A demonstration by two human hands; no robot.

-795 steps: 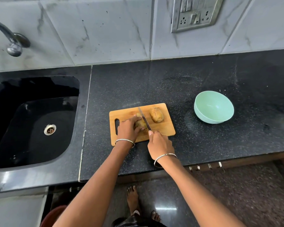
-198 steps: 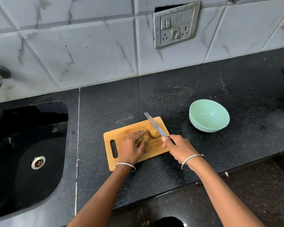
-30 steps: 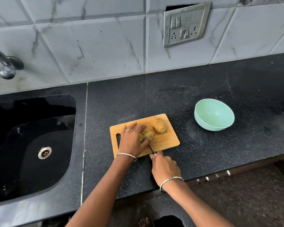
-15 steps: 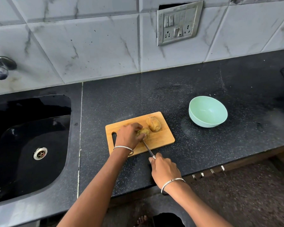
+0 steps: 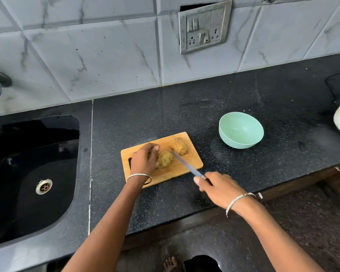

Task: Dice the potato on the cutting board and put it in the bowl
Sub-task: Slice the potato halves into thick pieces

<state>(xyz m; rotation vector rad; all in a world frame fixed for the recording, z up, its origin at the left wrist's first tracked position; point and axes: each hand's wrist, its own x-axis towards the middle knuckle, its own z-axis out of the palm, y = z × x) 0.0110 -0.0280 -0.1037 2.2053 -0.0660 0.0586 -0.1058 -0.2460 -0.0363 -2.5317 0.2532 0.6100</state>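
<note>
While left hand (image 5: 144, 159) holds 1 potato half (image 5: 166, 159), right hand (image 5: 217, 186) grips a knife (image 5: 185, 163) pointing far-left.

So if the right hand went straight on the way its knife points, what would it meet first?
Probably the potato half that the left hand steadies; the tip of the knife in the right hand sits at its edge. Whether the blade is touching it is unclear.

Left hand (image 5: 144, 159) curled, right hand (image 5: 218, 186) seemingly clenched

Open counter (image 5: 210, 152) runs between cutting board (image 5: 192, 162) and bowl (image 5: 230, 141).
</note>
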